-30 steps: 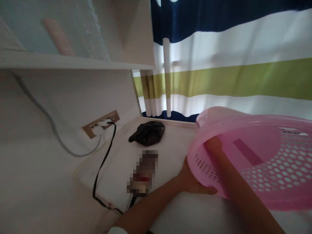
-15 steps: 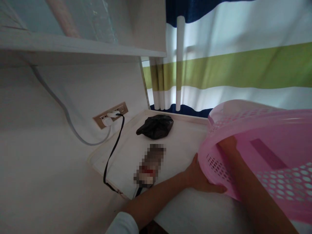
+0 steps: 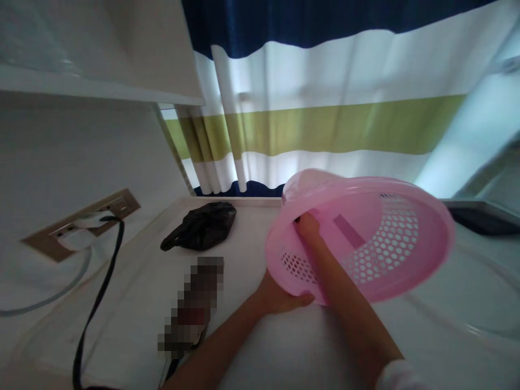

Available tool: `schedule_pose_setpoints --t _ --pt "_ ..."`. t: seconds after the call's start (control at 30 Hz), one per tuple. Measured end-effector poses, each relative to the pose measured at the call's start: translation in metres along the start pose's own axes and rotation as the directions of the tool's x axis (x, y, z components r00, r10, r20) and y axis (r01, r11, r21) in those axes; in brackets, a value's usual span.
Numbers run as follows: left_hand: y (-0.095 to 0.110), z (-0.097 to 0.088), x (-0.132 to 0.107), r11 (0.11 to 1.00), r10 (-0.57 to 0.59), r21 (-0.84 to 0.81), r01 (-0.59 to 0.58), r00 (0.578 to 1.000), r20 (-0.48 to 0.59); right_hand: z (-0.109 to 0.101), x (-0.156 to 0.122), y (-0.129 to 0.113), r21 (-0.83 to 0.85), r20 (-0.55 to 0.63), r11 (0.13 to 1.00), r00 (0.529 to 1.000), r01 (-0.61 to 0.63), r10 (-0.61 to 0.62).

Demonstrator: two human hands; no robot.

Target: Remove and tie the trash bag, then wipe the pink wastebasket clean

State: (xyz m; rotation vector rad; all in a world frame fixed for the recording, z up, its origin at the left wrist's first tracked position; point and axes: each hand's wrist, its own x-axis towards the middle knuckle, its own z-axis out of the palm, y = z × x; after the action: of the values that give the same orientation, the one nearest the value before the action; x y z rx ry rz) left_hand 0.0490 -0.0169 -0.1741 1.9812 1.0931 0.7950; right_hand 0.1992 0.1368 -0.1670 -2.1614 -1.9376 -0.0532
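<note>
A: Where was the pink basket point(image 3: 437, 238)?

B: Tipped on its side over the table point(image 3: 252, 233), mouth toward the person. The left hand point(image 3: 276, 295) gripped the lower left rim, thumb along the near side; the right hand point(image 3: 309, 225) reached inside, toward the inner wall on the left.

A: What did doing that well call for?

B: A firm left grip, most likely, so the basket could not roll as the right hand pushed, and a careful path for the right forearm, which crossed close over the lower rim.

A: Were the right fingers holding something?

B: Nobody could tell. They were bent inward, and a small dark patch point(image 3: 298, 220) showed at their tips, too small to identify. The left fingers, apart from the thumb, were hidden behind the wall.

A: Anything else unclear?

B: Whether the basket touched the table; what the black bag point(image 3: 201, 225) contained; what the pixelated object point(image 3: 193, 309) was. The dark item point(image 3: 487, 218) was cut off at the right edge.
</note>
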Motion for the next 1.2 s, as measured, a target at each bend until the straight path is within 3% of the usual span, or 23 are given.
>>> schedule_pose_setpoints --t 0.1,0.2,0.37,0.53,0.63,0.7,0.83,1.07,1.2 --pt "-0.006 0.002 -0.001 0.997 0.045 0.064 -0.052 0.994 0.102 -0.003 -0.001 0.0 -0.129 0.037 0.984 0.992 0.125 -0.121" --pt "-0.009 0.004 -0.001 0.994 0.025 0.1 -0.042 0.987 0.161 -0.011 -0.008 0.0 -0.136 0.049 0.973 0.982 0.187 -0.182" --pt "-0.008 0.006 0.0 0.982 0.002 0.185 -0.029 0.99 0.141 -0.028 -0.03 0.012 -0.1 0.115 0.94 0.942 0.328 -0.316" --pt "-0.008 0.009 0.001 0.966 0.005 0.257 -0.035 0.993 0.114 -0.045 -0.075 0.027 -0.12 0.152 0.869 0.874 0.48 -0.462" --pt "-0.007 0.01 0.001 0.958 0.034 0.277 -0.071 0.99 0.137 -0.051 -0.098 0.025 -0.2 0.146 0.806 0.83 0.558 -0.538" --pt "-0.007 0.01 0.001 0.958 0.059 0.272 -0.092 0.99 0.128 -0.053 -0.105 0.019 -0.231 0.158 0.797 0.83 0.558 -0.535" --pt "-0.006 0.011 -0.001 0.951 0.093 0.285 -0.121 0.989 0.112 -0.054 -0.103 0.007 -0.248 0.2 0.804 0.84 0.541 -0.504" --pt "-0.008 0.011 -0.002 0.948 0.056 0.306 -0.082 0.994 0.095 -0.044 -0.078 0.015 -0.227 0.155 0.764 0.797 0.604 -0.584" --pt "-0.007 0.01 -0.001 0.946 0.068 0.307 -0.103 0.99 0.123 -0.037 -0.051 0.025 -0.193 0.147 0.806 0.828 0.56 -0.541"
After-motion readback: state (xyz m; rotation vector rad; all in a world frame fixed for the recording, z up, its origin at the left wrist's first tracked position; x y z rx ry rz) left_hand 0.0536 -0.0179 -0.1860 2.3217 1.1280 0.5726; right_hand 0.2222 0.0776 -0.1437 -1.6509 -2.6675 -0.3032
